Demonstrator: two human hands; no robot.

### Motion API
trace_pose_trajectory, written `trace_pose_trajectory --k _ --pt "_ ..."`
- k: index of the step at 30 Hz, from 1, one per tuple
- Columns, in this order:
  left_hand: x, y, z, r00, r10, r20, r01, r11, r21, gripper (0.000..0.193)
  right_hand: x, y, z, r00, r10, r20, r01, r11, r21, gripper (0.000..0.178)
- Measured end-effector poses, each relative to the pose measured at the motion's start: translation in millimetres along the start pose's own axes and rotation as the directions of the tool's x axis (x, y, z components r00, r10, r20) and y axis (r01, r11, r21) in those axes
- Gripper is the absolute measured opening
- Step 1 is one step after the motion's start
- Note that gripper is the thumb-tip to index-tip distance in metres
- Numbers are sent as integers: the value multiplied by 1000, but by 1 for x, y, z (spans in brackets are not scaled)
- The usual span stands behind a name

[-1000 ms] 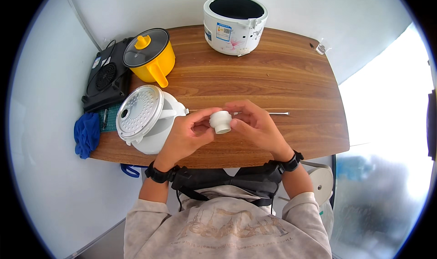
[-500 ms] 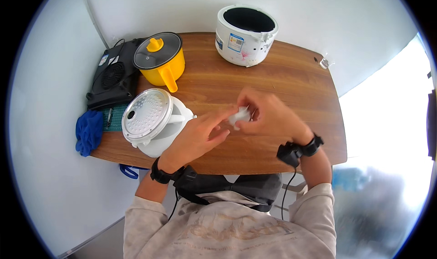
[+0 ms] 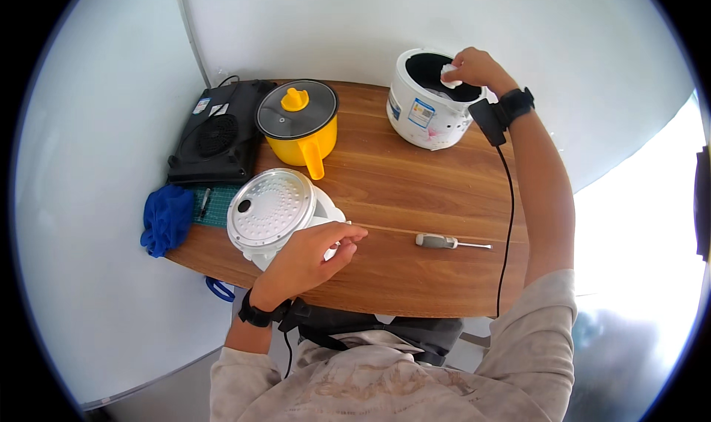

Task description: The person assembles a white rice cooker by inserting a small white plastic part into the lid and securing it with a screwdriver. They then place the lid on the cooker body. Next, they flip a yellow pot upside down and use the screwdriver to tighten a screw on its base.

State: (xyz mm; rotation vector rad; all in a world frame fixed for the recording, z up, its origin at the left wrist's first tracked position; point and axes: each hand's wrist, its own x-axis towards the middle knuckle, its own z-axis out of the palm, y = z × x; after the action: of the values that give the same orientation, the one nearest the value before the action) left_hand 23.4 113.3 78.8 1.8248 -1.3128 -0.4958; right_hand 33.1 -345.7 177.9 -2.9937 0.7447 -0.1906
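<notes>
Right hand [image 3: 478, 68]: narrow grip, holding small white plastic fitting [image 3: 449, 76] at black mouth of white, floral, cylindrical cooker body [image 3: 449, 122]; loose pinch could drop it inside. Left hand [image 3: 307, 257]: empty, part-open.

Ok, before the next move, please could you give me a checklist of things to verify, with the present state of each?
1. Small white plastic piece gripped: ok, in the right hand.
2. Rice cooker body uncovered: ok, its top is open.
3. Piece above the rim or dipped inside: cannot tell from this angle.
4. Cooker's bottom inside free of loose things: cannot tell, too dark and partly hidden.
5. Left hand free: ok, nothing visible in it.
6. Screwdriver away from both hands: ok, lying on the table.
</notes>
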Motion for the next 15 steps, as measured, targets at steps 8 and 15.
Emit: trace_pose_trajectory --k 8,15 --pt "-9 -11 -12 997 -53 59 52 998 25 21 28 -10 44 948 154 278 -145 988 -50 38" --pt "-7 -14 -10 997 -52 65 50 998 29 21 35 0 56 915 185 359 -156 982 -109 42"
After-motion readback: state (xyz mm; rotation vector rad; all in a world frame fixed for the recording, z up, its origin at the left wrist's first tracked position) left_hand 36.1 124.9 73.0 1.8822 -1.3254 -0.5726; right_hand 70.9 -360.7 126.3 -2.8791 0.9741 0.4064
